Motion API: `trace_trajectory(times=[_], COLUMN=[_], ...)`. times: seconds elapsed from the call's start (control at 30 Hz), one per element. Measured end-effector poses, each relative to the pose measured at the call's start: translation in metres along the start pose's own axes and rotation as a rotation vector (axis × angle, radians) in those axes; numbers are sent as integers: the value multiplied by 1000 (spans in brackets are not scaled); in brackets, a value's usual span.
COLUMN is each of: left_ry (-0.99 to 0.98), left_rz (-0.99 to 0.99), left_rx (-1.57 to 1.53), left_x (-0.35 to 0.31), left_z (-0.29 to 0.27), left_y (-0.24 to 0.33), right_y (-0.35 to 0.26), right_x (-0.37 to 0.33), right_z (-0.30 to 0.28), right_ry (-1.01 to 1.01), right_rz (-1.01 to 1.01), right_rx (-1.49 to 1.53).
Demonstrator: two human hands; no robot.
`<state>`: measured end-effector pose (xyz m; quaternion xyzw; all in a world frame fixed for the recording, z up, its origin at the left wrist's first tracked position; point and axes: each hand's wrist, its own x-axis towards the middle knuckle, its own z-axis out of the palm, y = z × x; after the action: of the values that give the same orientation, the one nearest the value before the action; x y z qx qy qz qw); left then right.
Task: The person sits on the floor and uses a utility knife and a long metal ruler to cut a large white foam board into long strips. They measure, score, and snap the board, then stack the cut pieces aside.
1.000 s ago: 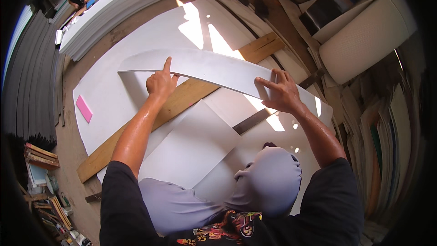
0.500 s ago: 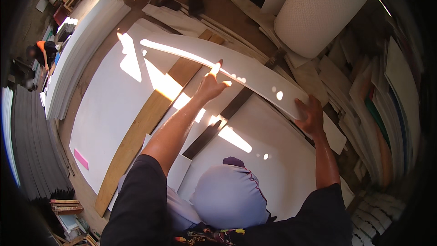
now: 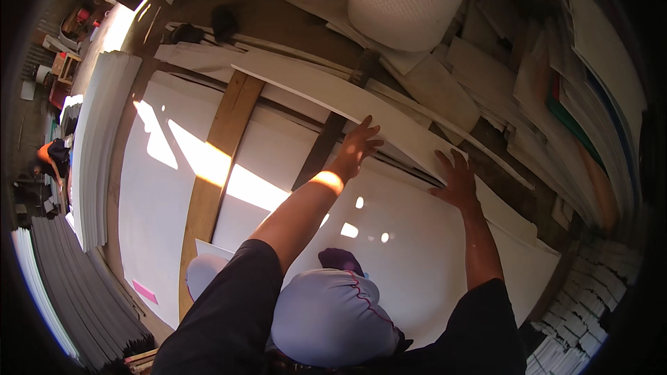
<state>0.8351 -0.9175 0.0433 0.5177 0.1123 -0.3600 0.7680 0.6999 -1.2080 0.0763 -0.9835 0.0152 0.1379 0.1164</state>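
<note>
A long white strip of thin board (image 3: 316, 92) lies slantwise across the far side of larger white sheets (image 3: 417, 250). My left hand (image 3: 358, 147) is beside the strip's near edge with its fingers stretched out and apart; whether the fingertips touch it I cannot tell. Spread fingers of my right hand (image 3: 456, 180) rest on the strip farther to the right. Neither hand is closed round anything. Under the strip run a brown wooden plank (image 3: 215, 156) and a narrower dark bar (image 3: 321, 149). Bright patches of sunlight fall on the sheets and my left forearm.
Stacked white panels (image 3: 104, 146) and dark grey strips (image 3: 83, 292) stand at left. Upright sheets (image 3: 590, 118) lean at right, near a big textured white roll (image 3: 410, 3). A pale grey cloth shape (image 3: 333, 319) is low in front. A person in orange (image 3: 47, 153) is far left.
The white strip has been shifted away and now lies farther across the sheets. Both hands have opened out, the left moving right and downward in view. The view itself has turned.
</note>
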Motion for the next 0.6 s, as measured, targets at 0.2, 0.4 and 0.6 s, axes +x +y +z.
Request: trace_trajectory(times=[0.2,0.4,0.6], left_ry=[-193,180,478], left_rz=[-184,16,128], left_rx=[175,-41,-66], left_x=[-18,10,24], left_z=[31,-28,-58], left_y=[-35,-36,-20], right_y=[-34,-15,57], right_x=[63,53,-10], right_z=[35,16,-9], right_ry=[26,76,57], right_rz=[-24,-58,17], right_rx=[181,33,-119])
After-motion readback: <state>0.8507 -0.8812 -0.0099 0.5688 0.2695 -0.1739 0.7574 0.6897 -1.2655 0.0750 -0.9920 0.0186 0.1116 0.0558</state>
